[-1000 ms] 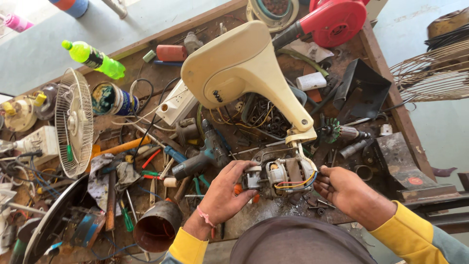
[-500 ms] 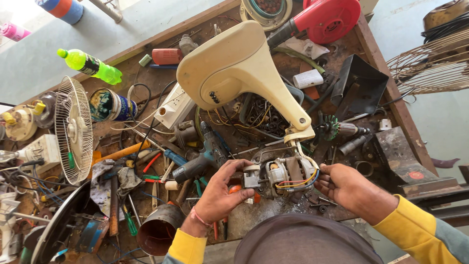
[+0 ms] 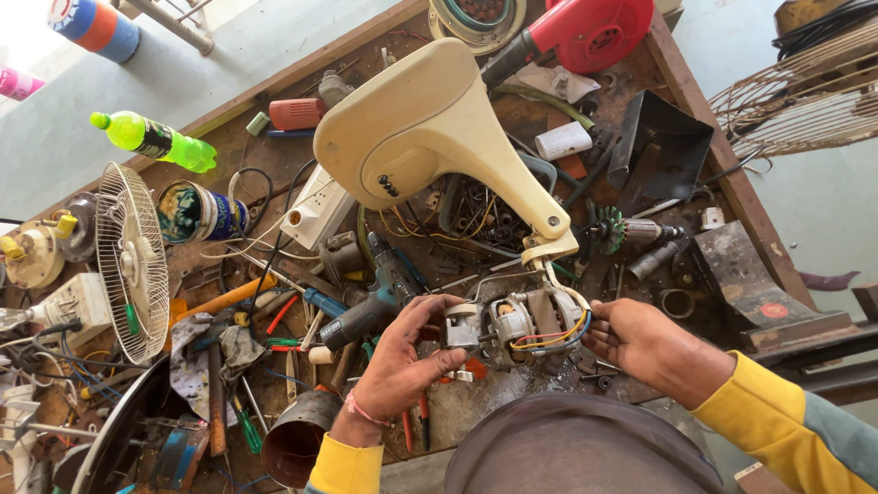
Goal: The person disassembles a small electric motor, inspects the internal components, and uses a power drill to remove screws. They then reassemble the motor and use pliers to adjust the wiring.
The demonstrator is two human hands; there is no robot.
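Nearest me, I see two hands at the near edge of the workbench (image 3: 732, 206), both in yellow sleeves. My left hand (image 3: 402, 361) is clenched around the front end of one fan motor (image 3: 512, 325), fingers curled over its white cap. My right hand (image 3: 654, 346) grips the motor's rear, fingertips pressed against the bundle of coloured wires there. The motor sits between the two hands, just above the bench's near edge, and is joined by a neck to one cream fan stand (image 3: 430, 137), which lies tipped over toward the middle of the bench.

Left of my left hand I count one dark metal cup (image 3: 297, 439) at the near edge, and one blue power drill (image 3: 370, 306) just beyond my knuckles. Further left stands one small wire fan guard (image 3: 133, 261) on edge.

Toward the far side lie one white power strip (image 3: 315, 210), one printed tin (image 3: 197, 212), one green bottle (image 3: 155, 140) near the far left corner, and one red blower (image 3: 585, 32) at the far edge.
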